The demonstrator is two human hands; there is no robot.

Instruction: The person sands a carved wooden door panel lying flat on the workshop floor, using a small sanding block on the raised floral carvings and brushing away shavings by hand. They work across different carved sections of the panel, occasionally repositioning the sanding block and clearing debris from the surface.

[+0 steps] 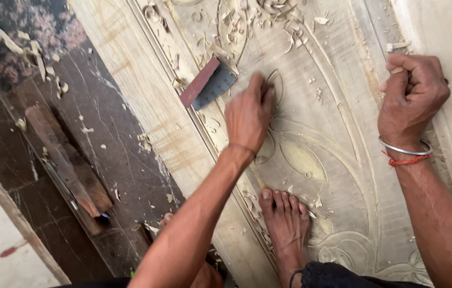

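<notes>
Pale carved wood panel (338,133), flat under bare foot (285,224), strewn with shavings (247,21). Left hand (248,114) pressed flat on leaf carving, grasp unclear. Right hand (412,96) fisted on panel edge, contents hidden. Sandpaper block (207,82) beside.

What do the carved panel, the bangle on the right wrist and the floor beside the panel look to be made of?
Carved panel: pale bare wood, unfinished, with visible grain and loose shavings. Bangle: probably metal, silvery and shiny. Floor: seemingly polished stone, dark brown, glossy, with fine veins.
</notes>
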